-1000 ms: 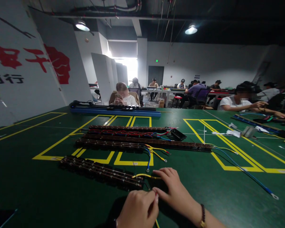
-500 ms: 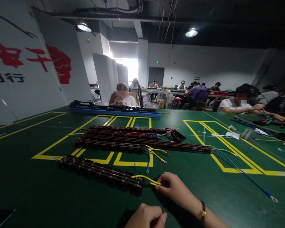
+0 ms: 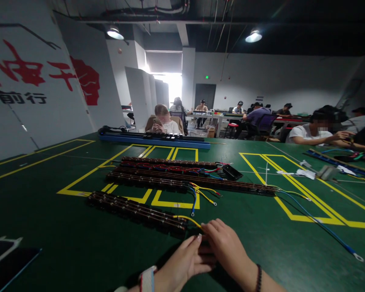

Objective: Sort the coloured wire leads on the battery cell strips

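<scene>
A long dark strip assembly (image 3: 136, 209) with rows of bare metal lines lies diagonally on the green table before me. A yellow wire (image 3: 190, 220) leaves its near right end and runs into the closed fingers of my right hand (image 3: 228, 247). My left hand (image 3: 182, 261) meets the right one from below. Its thumb is raised close to the wire, and its other fingers are stretched apart and reach partly behind my right hand. The wire's far end is hidden by the hands.
Behind lie more dark strips (image 3: 149, 180) with coloured leads, a black box-shaped part (image 3: 232, 172) and a blue rail (image 3: 155, 140). A blue cable (image 3: 322, 225) ending in a ring terminal stretches right. Co-workers sit beyond the table. A dark flat object (image 3: 13, 259) is at lower left.
My left hand has moved up and forward to meet my right hand, and its fingers have spread from a closed pose. The view has shifted slightly left.
</scene>
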Tool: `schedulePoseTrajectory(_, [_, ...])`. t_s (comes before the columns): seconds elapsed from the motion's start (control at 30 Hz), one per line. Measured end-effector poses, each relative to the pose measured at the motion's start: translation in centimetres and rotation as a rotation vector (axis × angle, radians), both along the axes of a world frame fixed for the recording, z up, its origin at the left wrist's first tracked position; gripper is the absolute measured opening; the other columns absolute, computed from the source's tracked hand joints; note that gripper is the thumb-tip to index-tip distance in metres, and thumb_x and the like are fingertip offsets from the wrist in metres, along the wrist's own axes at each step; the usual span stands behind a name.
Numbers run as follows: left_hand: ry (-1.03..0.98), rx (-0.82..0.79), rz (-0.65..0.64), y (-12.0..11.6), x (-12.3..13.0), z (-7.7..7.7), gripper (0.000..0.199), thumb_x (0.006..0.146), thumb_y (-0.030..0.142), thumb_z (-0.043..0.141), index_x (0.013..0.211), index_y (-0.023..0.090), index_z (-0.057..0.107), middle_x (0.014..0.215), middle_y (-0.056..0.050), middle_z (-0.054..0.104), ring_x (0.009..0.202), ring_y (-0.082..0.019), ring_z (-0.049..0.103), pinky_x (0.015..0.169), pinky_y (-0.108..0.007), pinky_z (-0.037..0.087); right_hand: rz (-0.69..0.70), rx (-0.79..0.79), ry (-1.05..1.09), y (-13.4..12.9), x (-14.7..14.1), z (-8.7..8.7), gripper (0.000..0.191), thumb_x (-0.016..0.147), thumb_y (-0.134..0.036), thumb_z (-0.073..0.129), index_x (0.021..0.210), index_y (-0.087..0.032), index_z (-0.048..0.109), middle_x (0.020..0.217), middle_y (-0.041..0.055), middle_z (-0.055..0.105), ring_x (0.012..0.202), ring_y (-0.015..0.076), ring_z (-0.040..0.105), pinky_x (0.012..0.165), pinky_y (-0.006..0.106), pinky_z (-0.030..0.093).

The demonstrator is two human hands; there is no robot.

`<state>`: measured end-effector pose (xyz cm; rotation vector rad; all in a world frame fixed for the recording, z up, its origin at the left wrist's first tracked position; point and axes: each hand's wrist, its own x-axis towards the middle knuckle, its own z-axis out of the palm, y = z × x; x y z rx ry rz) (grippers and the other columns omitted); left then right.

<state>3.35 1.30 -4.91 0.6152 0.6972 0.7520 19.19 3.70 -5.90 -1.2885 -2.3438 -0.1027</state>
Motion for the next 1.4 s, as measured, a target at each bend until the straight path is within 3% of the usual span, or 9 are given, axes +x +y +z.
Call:
schedulePoseTrajectory(0.13, [-0.099, -0.029, 0.091, 0.0, 0.2, 0.1, 0.030, 0.083, 0.033, 0.061, 0.106, 0.014, 0.054, 0.102, -0.011, 0.067, 0.094, -0.018, 0.064, 0.096, -0.040, 0.043, 0.089, 0.172, -0.198, -0.6, -0.5, 0.2, 0.028, 0.084, -0.007, 0.058, 0.111, -0.013, 0.057, 0.091, 0.0073, 0.065, 0.077, 0.0198, 0.058, 0.070, 0.031, 0.046])
schedulePoseTrajectory(0.3, [-0.166, -0.133, 0.166, -0.1, 0.2, 0.3, 0.014, 0.087, 0.023, 0.053, 0.096, 0.014, 0.058, 0.100, -0.008, 0.068, 0.093, -0.016, 0.063, 0.097, -0.036, 0.042, 0.111, 0.234, -0.280, -1.1, -1.4, 0.5, 0.031, 0.085, -0.010, 0.057, 0.116, -0.008, 0.054, 0.100, 0.0120, 0.066, 0.080, 0.0218, 0.060, 0.071, 0.034, 0.045])
schedulePoseTrajectory(0.43, [-0.179, -0.240, 0.218, 0.2, 0.0, 0.7, 0.015, 0.090, 0.023, 0.046, 0.085, 0.014, 0.058, 0.086, -0.004, 0.067, 0.081, -0.012, 0.063, 0.085, -0.029, 0.047, 0.110, 0.223, -0.290, -2.0, -2.3, 0.2, 0.031, 0.087, -0.012, 0.055, 0.117, -0.008, 0.054, 0.105, 0.0147, 0.065, 0.087, 0.0235, 0.060, 0.073, 0.035, 0.045])
schedulePoseTrajectory(0.53, [-0.186, -0.246, 0.248, 0.4, -0.1, 0.3, 0.014, 0.089, 0.024, 0.051, 0.081, 0.015, 0.056, 0.076, 0.000, 0.064, 0.071, -0.009, 0.061, 0.071, -0.022, 0.047, 0.112, 0.221, -0.317, -2.6, -2.8, 0.3, 0.033, 0.085, -0.012, 0.057, 0.117, -0.006, 0.055, 0.105, 0.0157, 0.064, 0.090, 0.0253, 0.059, 0.075, 0.037, 0.045])
schedulePoseTrajectory(0.63, [-0.152, -0.206, 0.250, 0.5, -0.1, -0.2, 0.010, 0.085, 0.023, 0.060, 0.082, 0.014, 0.056, 0.073, 0.001, 0.062, 0.068, -0.007, 0.059, 0.064, -0.017, 0.045, 0.140, 0.194, -0.318, -3.0, -2.8, 1.5, 0.032, 0.083, -0.014, 0.060, 0.115, -0.008, 0.057, 0.103, 0.0141, 0.065, 0.088, 0.0255, 0.058, 0.074, 0.038, 0.044])
schedulePoseTrajectory(0.83, [-0.154, -0.170, 0.225, 0.3, 0.0, 0.1, 0.012, 0.081, 0.023, 0.065, 0.081, 0.015, 0.057, 0.074, 0.001, 0.065, 0.065, -0.008, 0.059, 0.068, -0.022, 0.046, 0.062, 0.086, -0.229, -3.1, -1.7, 5.7, 0.007, 0.084, -0.021, 0.062, 0.091, -0.019, 0.060, 0.078, 0.0033, 0.061, 0.071, 0.0199, 0.056, 0.064, 0.034, 0.039])
schedulePoseTrajectory(1.1, [-0.159, -0.052, 0.123, 0.3, 0.0, 0.1, 0.022, 0.086, 0.035, 0.058, 0.088, 0.013, 0.061, 0.090, -0.008, 0.070, 0.088, -0.018, 0.065, 0.085, -0.034, 0.046, 0.118, -0.008, -0.339, -2.6, -1.2, 4.0, 0.020, 0.079, -0.006, 0.061, 0.096, -0.017, 0.062, 0.083, 0.0045, 0.067, 0.070, 0.0180, 0.061, 0.064, 0.032, 0.042])
schedulePoseTrajectory(1.3, [-0.108, 0.009, 0.105, 0.2, -0.1, -0.1, 0.029, 0.086, 0.040, 0.057, 0.092, 0.012, 0.060, 0.090, -0.010, 0.070, 0.086, -0.020, 0.066, 0.088, -0.040, 0.046, 0.080, 0.059, -0.324, -1.6, 0.2, 5.1, 0.021, 0.081, -0.004, 0.057, 0.098, -0.016, 0.063, 0.084, 0.0060, 0.062, 0.076, 0.0184, 0.061, 0.067, 0.030, 0.044])
schedulePoseTrajectory(1.4, [-0.086, 0.030, 0.094, 0.1, -0.1, -0.2, 0.025, 0.089, 0.036, 0.054, 0.092, 0.012, 0.059, 0.092, -0.010, 0.069, 0.086, -0.019, 0.066, 0.089, -0.040, 0.046, 0.059, 0.102, -0.295, -0.5, 0.9, 4.7, 0.025, 0.083, -0.004, 0.056, 0.104, -0.016, 0.062, 0.092, 0.0076, 0.062, 0.082, 0.0188, 0.060, 0.073, 0.031, 0.046])
